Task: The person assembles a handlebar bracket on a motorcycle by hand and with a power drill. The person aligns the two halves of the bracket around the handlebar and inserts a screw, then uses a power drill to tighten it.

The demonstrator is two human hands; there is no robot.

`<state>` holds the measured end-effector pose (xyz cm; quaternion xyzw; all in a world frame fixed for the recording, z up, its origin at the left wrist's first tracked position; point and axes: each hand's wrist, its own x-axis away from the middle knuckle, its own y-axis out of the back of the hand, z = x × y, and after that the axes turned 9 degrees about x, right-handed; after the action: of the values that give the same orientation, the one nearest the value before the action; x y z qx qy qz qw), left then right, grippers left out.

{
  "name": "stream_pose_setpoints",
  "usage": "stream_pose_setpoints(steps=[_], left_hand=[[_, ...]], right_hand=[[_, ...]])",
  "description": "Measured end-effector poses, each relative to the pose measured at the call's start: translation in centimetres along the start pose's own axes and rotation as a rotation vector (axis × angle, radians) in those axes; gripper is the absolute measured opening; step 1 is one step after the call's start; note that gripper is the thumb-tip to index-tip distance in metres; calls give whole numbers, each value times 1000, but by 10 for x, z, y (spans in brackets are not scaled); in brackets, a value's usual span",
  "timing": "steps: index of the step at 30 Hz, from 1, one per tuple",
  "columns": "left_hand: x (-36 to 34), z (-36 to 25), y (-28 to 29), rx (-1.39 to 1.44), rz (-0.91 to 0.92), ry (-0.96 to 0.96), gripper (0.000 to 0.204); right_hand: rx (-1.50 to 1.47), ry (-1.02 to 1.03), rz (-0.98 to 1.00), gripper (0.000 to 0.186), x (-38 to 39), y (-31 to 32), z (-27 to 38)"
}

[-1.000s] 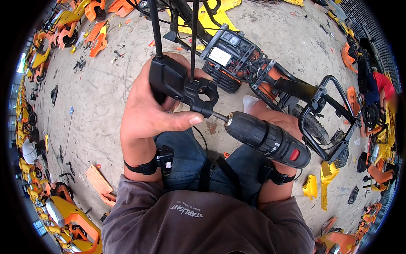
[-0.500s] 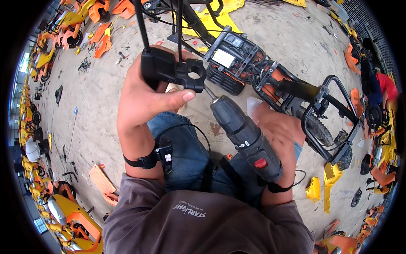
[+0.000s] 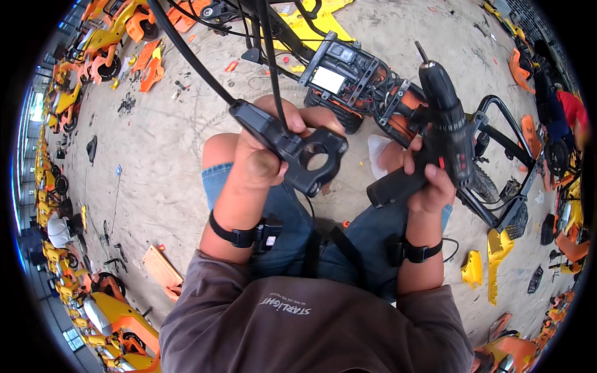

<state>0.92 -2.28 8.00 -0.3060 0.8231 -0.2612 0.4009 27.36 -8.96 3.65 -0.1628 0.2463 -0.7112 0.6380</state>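
Observation:
My left hand (image 3: 258, 165) is wrapped round a black handlebar control housing (image 3: 268, 130), whose open round clamp points to the right. Two thick black cables (image 3: 186, 51) run up from this part toward the far left. In my right hand (image 3: 434, 191) is a black cordless drill (image 3: 443, 115), gripped by its handle. The drill's bit (image 3: 421, 51) points away from me and up, well apart from the clamp. Part of the fingers behind the housing is hidden.
A stripped scooter frame (image 3: 398, 105) with exposed wiring and a black tube rack (image 3: 497, 130) lies ahead to the right. Yellow panels (image 3: 494, 264) and an orange panel (image 3: 161, 267) lie on the concrete floor. Rows of yellow and orange scooters (image 3: 112, 311) line the sides.
The drill has swung from the clamp's edge to the right, its bit now pointing away. My left hand has turned the housing and brought it slightly nearer and to the right.

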Motion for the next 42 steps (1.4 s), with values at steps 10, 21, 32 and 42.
stream_pose_setpoints(steps=[10,21,32,42], left_hand=[[-4,17,-10,22,-22,-39,58],[-5,4,-6,-134,-95,-34,55],[-2,-33,12,-528,-197,-173,53],[-2,-27,13,-551,-247,-191,55]], right_hand=[[61,-162,-152,55,-7,5,-5],[71,-128,-146,58,-8,-3,-11],[161,-121,259,71,2,-4,6],[8,-229,252,76,9,-8,-6]])
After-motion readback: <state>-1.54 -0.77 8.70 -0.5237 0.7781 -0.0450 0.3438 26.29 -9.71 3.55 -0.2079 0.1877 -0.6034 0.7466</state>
